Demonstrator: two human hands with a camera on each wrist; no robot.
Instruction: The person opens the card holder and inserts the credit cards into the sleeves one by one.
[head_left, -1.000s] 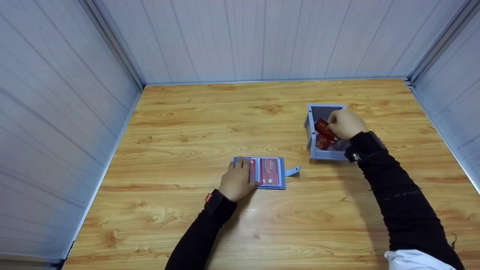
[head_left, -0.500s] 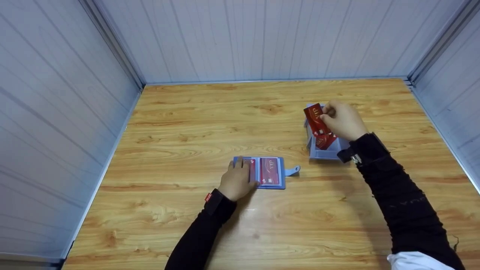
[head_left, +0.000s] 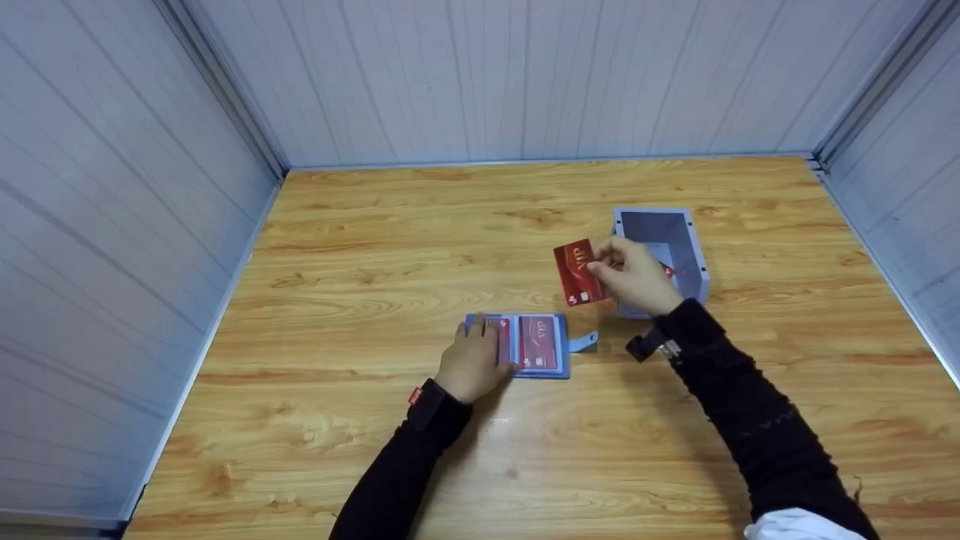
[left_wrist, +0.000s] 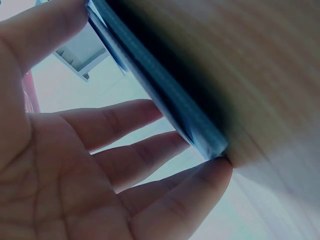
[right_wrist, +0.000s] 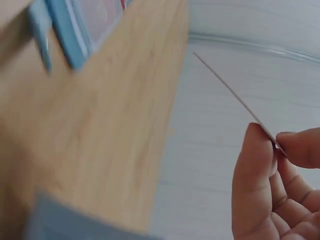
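Observation:
A blue card holder lies spread on the table, a red card showing behind each clear sleeve. Across its left half rests my left hand, fingers extended. In the left wrist view the fingertips and thumb touch the edges of the holder. My right hand pinches a red VIP card by one edge between thumb and fingers, above the table and to the upper right of the holder. The right wrist view shows this card nearly edge-on.
Just behind my right hand stands a grey open-topped bin, with part of a red card visible inside. The holder's strap with its snap sticks out to the right. Pale panelled walls enclose the wooden table at the back and sides.
My right hand has lifted the red card out of the bin and carried it left and toward the card holder. The left hand has stayed in place on the holder.

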